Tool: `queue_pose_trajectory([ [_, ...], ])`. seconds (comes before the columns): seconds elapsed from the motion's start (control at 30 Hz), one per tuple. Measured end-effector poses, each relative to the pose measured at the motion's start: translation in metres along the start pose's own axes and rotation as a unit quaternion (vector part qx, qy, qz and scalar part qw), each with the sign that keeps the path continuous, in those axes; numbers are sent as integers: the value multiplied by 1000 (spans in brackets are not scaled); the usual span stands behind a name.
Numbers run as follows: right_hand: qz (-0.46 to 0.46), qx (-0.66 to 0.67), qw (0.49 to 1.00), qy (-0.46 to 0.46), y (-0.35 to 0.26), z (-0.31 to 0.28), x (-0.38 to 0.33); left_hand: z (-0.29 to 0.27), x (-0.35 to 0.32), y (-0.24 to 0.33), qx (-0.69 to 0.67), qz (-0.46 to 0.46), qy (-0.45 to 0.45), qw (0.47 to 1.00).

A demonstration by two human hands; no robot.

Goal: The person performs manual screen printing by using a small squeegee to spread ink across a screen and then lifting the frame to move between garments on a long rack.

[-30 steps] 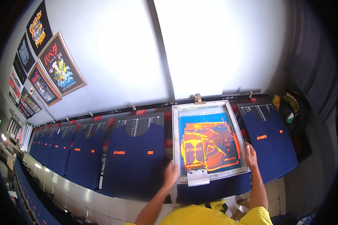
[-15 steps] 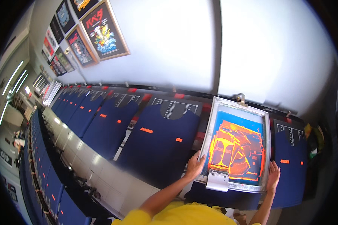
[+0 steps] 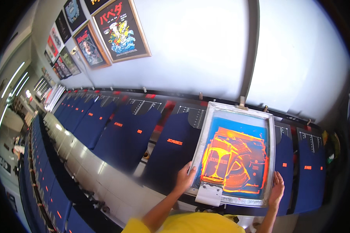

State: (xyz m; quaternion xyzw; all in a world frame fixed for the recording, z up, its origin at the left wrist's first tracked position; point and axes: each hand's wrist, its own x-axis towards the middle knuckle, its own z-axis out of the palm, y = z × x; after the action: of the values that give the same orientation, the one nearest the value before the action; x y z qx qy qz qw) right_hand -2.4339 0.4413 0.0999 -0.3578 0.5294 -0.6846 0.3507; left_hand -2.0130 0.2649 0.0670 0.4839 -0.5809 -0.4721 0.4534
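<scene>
left hand (image 3: 186,177) grips left edge of screen frame (image 3: 235,150), right hand (image 3: 276,190) grips right edge | frame lies over a navy shirt (image 3: 171,153) on the long table (orange ink wet-looking) | risk: sideways slip smears print | posters (image 3: 119,29) on wall

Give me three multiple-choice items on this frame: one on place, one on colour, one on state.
1. Where is the left hand?
A. on the left edge of the printing screen
B. on a framed poster
C. on the floor

2. What colour are the garments laid along the table?
A. white
B. navy blue
C. green

3. How is the screen held?
A. by one hand
B. by neither hand
C. by both hands at its sides

Answers: 1 A, its fingers lie on that frame edge. 2 B, dark blue with small orange marks. 3 C, the right hand holds the opposite edge.
</scene>
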Motion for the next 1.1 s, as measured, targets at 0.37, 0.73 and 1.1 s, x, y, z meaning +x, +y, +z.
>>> queue_pose_trajectory([
  [0.37, 50, -11, 998, 27, 36, 216, -4, -188, 88, -53, 20, -79, -29, 996],
  [0.73, 57, -19, 997, 51, 50, 266, 25, -226, 141, -67, 112, -83, -66, 988],
  [1.1, 38, -52, 996, 54, 71, 254, 26, -216, 133, -67, 65, -88, -50, 993],
])
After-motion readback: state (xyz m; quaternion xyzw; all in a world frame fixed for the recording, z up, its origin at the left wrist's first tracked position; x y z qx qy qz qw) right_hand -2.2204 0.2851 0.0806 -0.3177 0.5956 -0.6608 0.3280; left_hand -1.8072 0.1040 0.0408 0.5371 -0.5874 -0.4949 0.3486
